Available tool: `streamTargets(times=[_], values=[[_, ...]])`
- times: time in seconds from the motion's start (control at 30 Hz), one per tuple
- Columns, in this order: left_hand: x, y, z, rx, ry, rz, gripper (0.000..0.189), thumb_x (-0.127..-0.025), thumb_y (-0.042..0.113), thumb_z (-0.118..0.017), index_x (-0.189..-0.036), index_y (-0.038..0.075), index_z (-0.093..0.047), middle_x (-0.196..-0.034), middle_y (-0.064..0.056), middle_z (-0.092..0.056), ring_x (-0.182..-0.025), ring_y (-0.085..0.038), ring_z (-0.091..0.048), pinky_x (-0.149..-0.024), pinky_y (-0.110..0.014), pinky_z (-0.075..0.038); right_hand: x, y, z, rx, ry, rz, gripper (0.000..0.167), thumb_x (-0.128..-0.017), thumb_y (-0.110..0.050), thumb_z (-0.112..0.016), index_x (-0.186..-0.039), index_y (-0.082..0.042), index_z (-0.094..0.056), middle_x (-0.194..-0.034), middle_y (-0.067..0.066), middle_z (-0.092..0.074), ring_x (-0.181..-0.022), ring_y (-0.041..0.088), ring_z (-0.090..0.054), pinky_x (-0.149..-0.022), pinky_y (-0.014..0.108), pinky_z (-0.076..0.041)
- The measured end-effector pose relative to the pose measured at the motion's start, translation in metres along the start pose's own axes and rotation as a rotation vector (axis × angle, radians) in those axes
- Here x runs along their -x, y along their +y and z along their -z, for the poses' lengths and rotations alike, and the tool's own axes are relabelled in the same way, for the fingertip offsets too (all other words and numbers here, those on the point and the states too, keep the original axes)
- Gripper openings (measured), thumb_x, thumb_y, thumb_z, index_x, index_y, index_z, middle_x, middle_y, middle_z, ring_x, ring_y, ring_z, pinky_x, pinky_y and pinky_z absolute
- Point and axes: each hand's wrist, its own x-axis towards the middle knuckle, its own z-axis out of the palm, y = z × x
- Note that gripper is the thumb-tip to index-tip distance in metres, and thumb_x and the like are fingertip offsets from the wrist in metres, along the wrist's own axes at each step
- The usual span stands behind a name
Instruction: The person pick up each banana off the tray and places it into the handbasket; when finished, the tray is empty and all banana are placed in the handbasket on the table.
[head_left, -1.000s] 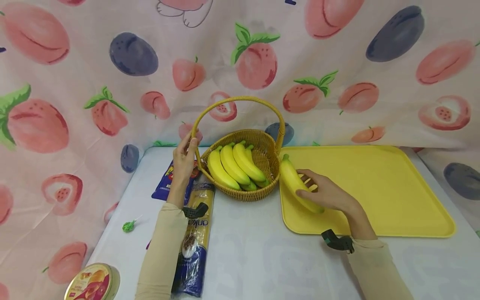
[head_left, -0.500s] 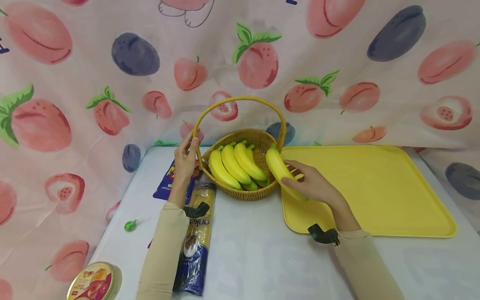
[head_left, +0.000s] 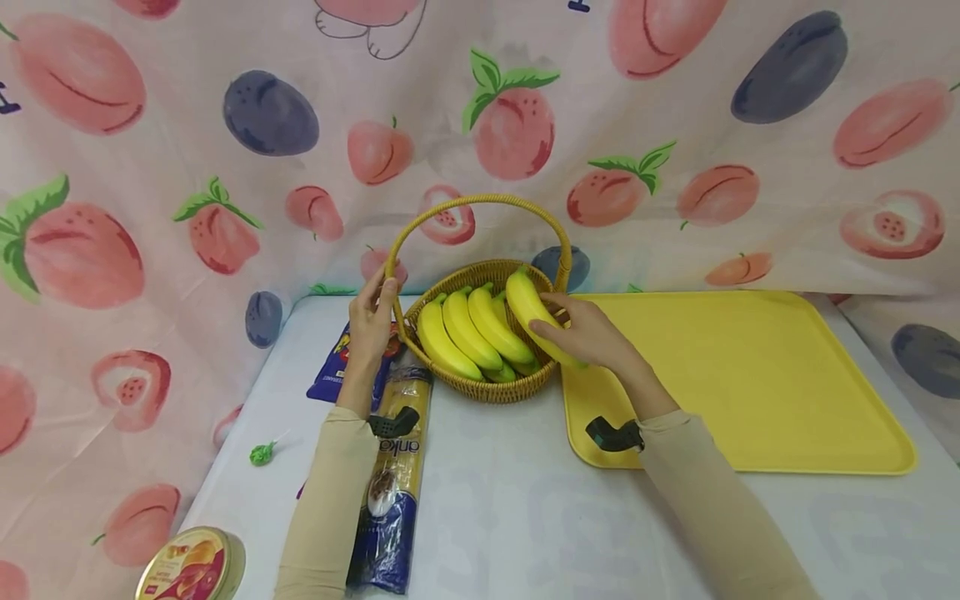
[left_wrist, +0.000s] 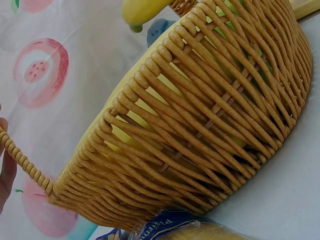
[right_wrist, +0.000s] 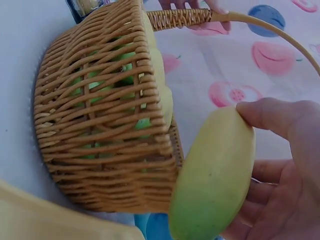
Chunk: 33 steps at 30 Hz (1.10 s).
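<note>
My right hand [head_left: 588, 333] grips a yellow banana [head_left: 536, 312] between thumb and fingers, over the right rim of a wicker basket [head_left: 506, 392]. In the right wrist view the held banana [right_wrist: 212, 175] shows its greenish end, beside the basket wall [right_wrist: 110, 100]. My left hand [head_left: 369, 321] holds the left foot of the basket's arched handle [head_left: 480, 198]. Several bananas [head_left: 472, 333] lie side by side inside the basket. The left wrist view shows the woven basket side [left_wrist: 200, 115] and the handle's wrapped base [left_wrist: 27, 165], with part of my fingers at the left edge.
A yellow tray [head_left: 735, 383] lies right of the basket. To the left are a purple snack bag [head_left: 330, 371], partly behind my left arm, and a long blue-and-gold pasta packet [head_left: 393, 500]. A green-wrapped lollipop [head_left: 262, 453] and a round tin [head_left: 186, 567] lie farther left.
My right hand has carried the banana from over the tray's left edge, left and away from me, to above the basket's right side. My left hand stays on the handle.
</note>
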Motion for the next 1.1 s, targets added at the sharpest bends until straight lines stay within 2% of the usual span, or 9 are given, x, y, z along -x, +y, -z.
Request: streamTargets(times=[0.13, 0.37, 0.6, 0.73, 0.97, 1.1], values=[[0.000, 0.000, 0.000, -0.011, 0.006, 0.002, 0.036, -0.101, 0.017, -0.045, -0.136, 0.015, -0.053, -0.130, -0.016, -0.056, -0.118, -0.031, -0.056, -0.094, -0.040, -0.043, -0.013, -0.006, -0.002, 0.019, 0.002, 0.000, 0.069, -0.090, -0.053, -0.055, -0.142, -0.010, -0.040, -0.123, 0.009, -0.058, -0.108, 0.026, -0.057, -0.089, 0.042, -0.047], [-0.001, -0.001, 0.000, 0.018, -0.009, 0.001, 0.038, -0.101, 0.015, -0.044, -0.137, 0.007, -0.050, -0.135, -0.016, -0.054, -0.120, -0.032, -0.055, -0.100, -0.043, -0.042, -0.034, -0.018, -0.006, 0.094, -0.013, 0.011, 0.067, -0.092, -0.048, -0.054, -0.142, -0.006, -0.040, -0.123, 0.012, -0.059, -0.107, 0.026, -0.058, -0.090, 0.043, -0.047], [-0.002, -0.002, 0.001, 0.026, -0.006, -0.003, 0.037, -0.100, 0.015, -0.044, -0.136, 0.010, -0.052, -0.131, -0.017, -0.055, -0.119, -0.034, -0.055, -0.097, -0.042, -0.042, -0.051, -0.022, -0.011, 0.157, -0.057, -0.066, 0.069, -0.093, -0.048, -0.052, -0.143, -0.004, -0.037, -0.131, 0.017, -0.055, -0.117, 0.032, -0.055, -0.097, 0.046, -0.044], [-0.002, -0.003, -0.001, 0.026, -0.005, -0.015, 0.036, -0.100, 0.014, -0.045, -0.136, 0.011, -0.053, -0.129, -0.018, -0.056, -0.118, -0.038, -0.055, -0.095, -0.041, -0.043, -0.057, -0.019, -0.015, 0.208, -0.066, -0.089, 0.069, -0.092, -0.046, -0.053, -0.142, -0.001, -0.038, -0.133, 0.019, -0.054, -0.120, 0.034, -0.053, -0.100, 0.047, -0.043], [-0.003, -0.005, -0.001, 0.025, -0.008, -0.024, 0.037, -0.100, 0.013, -0.044, -0.136, 0.007, -0.051, -0.134, -0.017, -0.054, -0.119, -0.033, -0.056, -0.099, -0.044, -0.042, -0.063, -0.016, -0.025, 0.283, -0.077, -0.123, 0.071, -0.092, -0.048, -0.054, -0.143, -0.002, -0.037, -0.137, 0.018, -0.051, -0.122, 0.035, -0.051, -0.099, 0.048, -0.042], [-0.002, -0.005, 0.000, 0.025, 0.000, -0.012, 0.037, -0.100, 0.014, -0.045, -0.136, 0.009, -0.052, -0.137, -0.015, -0.052, -0.121, -0.031, -0.055, -0.102, -0.045, -0.041, -0.064, -0.017, -0.029, 0.300, -0.078, -0.129, 0.071, -0.092, -0.048, -0.053, -0.145, -0.003, -0.034, -0.140, 0.018, -0.048, -0.125, 0.036, -0.048, -0.101, 0.049, -0.041]])
